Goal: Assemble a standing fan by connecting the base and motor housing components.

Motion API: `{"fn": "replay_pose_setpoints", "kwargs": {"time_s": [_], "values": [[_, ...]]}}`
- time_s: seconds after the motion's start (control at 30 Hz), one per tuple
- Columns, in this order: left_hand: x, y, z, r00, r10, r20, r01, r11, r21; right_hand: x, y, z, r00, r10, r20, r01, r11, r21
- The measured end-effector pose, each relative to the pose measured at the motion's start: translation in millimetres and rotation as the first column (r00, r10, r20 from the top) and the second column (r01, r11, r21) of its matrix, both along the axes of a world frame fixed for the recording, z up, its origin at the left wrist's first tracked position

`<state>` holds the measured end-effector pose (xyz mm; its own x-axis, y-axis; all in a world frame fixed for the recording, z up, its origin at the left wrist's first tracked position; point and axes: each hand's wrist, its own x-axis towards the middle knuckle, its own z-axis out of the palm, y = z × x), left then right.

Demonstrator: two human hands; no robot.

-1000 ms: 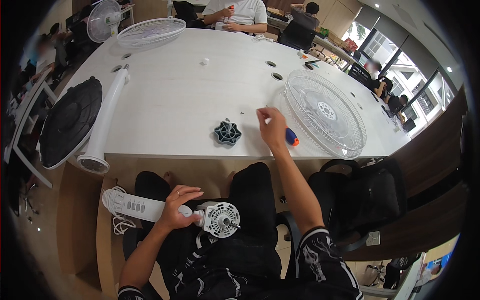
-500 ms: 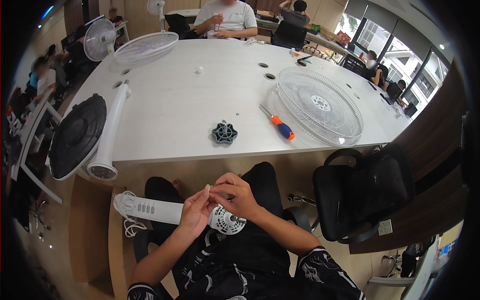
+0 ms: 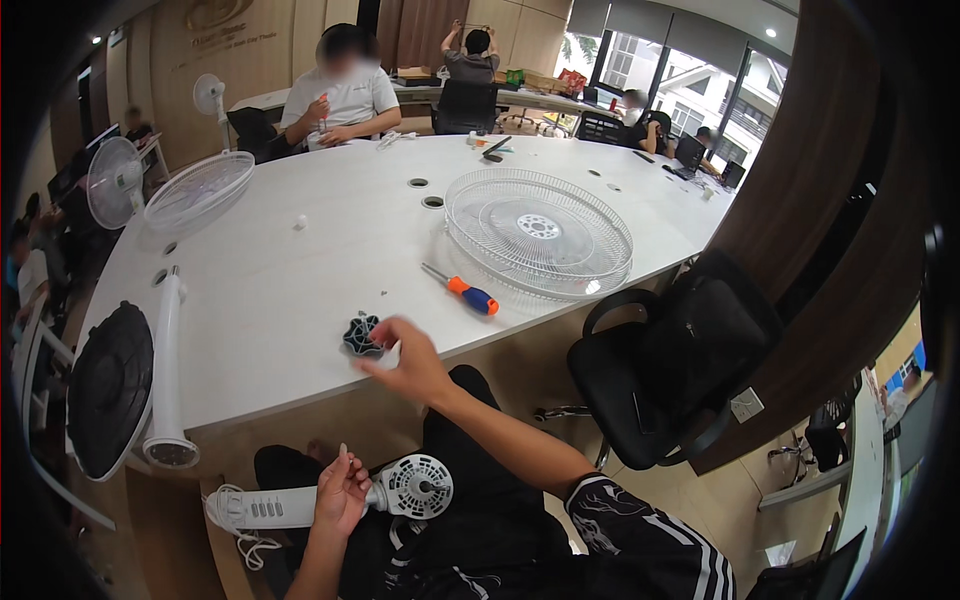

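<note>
1. Your right grip (image 3: 413, 370) is spread, thumb apart from fingers, by the dark star knob (image 3: 360, 334) near the surface's (image 3: 270, 275) front edge; can't tell if you're touching it.
2. Left grip (image 3: 341, 492) looks pinched on a small pale bit (image 3: 343, 449), just beside the fan motor (image 3: 418, 488).
3. Loads of room between knob and white pole (image 3: 167, 370), tbh.

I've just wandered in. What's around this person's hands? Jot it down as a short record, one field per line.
Left hand: curled, by the white motor housing; too small to tell whether it holds anything
Right hand: open, at the dark star-shaped knob; contact unclear
Screwdriver: orange and blue, on the white table, near the wire grille
White pole: lying beside the black base, at the table's left
</note>
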<state>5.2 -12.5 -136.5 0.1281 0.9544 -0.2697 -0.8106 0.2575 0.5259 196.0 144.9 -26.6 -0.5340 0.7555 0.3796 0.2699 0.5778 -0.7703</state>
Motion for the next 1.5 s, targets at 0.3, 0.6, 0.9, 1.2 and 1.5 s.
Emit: {"fn": "replay_pose_setpoints", "kwargs": {"time_s": [0.3,0.6,0.9,1.2,1.5], "values": [[-11,8,-12,0.991,0.071,-0.117,-0.067,0.997,0.038,-45,22,-38,0.916,-0.396,0.061,0.364,0.886,0.286],[-4,7,-19,0.987,0.035,-0.157,-0.033,0.999,0.016,-110,65,-35,0.881,-0.451,0.146,0.373,0.850,0.373],[-3,-2,-19,0.989,0.061,-0.138,-0.064,0.998,-0.016,-37,87,-19,0.881,-0.463,-0.092,0.454,0.776,0.439],[-7,3,-26,0.983,0.031,-0.181,-0.018,0.997,0.075,88,98,-48,0.568,-0.817,0.099,0.640,0.514,0.571],[-6,2,-28,0.978,0.031,-0.206,-0.020,0.998,0.052,93,96,-45,0.431,-0.877,0.213,0.662,0.468,0.586]]}}
